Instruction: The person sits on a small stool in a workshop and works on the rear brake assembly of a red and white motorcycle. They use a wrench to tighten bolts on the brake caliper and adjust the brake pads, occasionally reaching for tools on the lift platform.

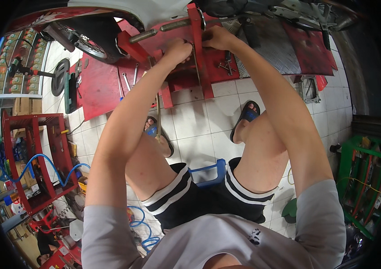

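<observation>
Red steel upright [198, 49] dead centre, rising off the red lift platform [100, 85]. Left hand [178, 48] pressed to its left side, fingers curled shut around a thin rod [197, 74]. Right hand [218, 38] opposite, fingers closed against the upright. Wrenches [127, 80] lying loose on the platform, motorcycle wheel [92, 38] just beyond.

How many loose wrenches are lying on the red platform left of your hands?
3 show: two wrenches lie side by side on the red platform, and a third wrench lies nearer the left hand. More may be hidden behind the forearms.
</observation>
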`<move>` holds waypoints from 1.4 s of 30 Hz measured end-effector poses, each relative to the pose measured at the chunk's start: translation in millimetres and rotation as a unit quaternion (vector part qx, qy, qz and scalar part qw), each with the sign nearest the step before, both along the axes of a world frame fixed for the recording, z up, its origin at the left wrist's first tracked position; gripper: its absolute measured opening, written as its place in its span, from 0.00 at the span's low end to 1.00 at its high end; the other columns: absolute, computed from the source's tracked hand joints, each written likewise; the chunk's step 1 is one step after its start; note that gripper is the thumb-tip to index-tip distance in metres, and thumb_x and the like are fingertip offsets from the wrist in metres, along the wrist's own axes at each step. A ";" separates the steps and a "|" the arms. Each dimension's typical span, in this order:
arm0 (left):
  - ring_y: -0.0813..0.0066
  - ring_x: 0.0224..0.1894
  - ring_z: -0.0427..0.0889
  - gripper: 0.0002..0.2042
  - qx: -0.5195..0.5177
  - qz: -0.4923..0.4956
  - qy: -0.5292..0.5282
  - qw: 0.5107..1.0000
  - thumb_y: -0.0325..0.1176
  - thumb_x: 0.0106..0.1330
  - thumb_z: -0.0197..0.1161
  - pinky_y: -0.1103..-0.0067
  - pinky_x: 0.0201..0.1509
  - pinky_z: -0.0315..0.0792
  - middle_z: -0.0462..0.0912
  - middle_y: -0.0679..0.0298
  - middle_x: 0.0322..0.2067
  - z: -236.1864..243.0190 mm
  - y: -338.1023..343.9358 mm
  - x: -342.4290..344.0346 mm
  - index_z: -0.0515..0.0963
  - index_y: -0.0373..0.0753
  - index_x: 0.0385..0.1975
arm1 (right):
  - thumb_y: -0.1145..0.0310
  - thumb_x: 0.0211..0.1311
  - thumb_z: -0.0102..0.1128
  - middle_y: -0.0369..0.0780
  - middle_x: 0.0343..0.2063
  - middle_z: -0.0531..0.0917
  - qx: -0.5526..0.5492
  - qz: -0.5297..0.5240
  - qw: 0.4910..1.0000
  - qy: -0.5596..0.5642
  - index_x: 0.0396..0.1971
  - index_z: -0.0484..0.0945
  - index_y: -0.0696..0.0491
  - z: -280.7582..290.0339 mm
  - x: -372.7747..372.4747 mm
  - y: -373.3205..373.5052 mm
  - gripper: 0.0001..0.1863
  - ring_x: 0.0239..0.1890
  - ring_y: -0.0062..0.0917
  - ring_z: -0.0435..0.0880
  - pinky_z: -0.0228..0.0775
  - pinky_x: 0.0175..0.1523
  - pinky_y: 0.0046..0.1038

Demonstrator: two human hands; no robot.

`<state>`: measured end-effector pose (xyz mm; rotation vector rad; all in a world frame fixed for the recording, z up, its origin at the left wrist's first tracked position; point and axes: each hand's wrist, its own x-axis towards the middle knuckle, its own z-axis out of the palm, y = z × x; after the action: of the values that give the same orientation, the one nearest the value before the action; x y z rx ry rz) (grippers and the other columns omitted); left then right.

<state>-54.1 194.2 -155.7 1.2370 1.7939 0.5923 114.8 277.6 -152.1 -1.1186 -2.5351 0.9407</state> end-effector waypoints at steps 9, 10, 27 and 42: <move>0.78 0.22 0.72 0.10 -0.042 0.023 -0.145 0.988 0.33 0.65 0.44 0.81 0.23 0.68 0.70 0.67 0.25 -2.0 -3.1 -7.1 0.73 0.36 0.34 | 0.71 0.49 0.64 0.41 0.30 0.85 -0.150 -0.051 0.985 0.075 0.34 0.83 0.58 6.6 -4.1 -11.6 0.11 0.30 0.24 0.85 0.79 0.38 0.24; 0.78 0.22 0.72 0.10 -0.051 0.026 -0.160 0.985 0.33 0.65 0.44 0.81 0.23 0.68 0.70 0.68 0.25 -1.1 -2.1 -7.0 0.73 0.36 0.34 | 0.72 0.50 0.64 0.41 0.30 0.85 -0.170 -0.056 0.980 0.086 0.34 0.83 0.58 5.1 -2.4 -10.8 0.11 0.30 0.23 0.85 0.80 0.37 0.23; 0.79 0.22 0.68 0.10 -0.118 0.058 -0.253 0.958 0.33 0.66 0.41 0.83 0.19 0.61 0.70 0.67 0.25 -3.9 2.5 -14.1 0.70 0.38 0.34 | 0.74 0.51 0.62 0.43 0.31 0.84 -0.229 -0.032 0.958 0.173 0.38 0.79 0.61 -10.7 -2.2 -6.4 0.13 0.32 0.26 0.85 0.80 0.38 0.25; 0.79 0.24 0.69 0.09 -0.115 0.025 -0.281 0.953 0.33 0.66 0.41 0.83 0.21 0.59 0.69 0.69 0.23 2.6 1.5 -8.3 0.70 0.42 0.31 | 0.71 0.54 0.59 0.41 0.32 0.84 -0.329 -0.155 0.919 0.153 0.36 0.81 0.58 4.2 0.6 -16.0 0.11 0.32 0.25 0.84 0.78 0.37 0.26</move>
<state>-62.4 195.8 -153.1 0.7648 1.3663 0.6634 115.4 261.5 -147.9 -1.3447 -1.7492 1.7716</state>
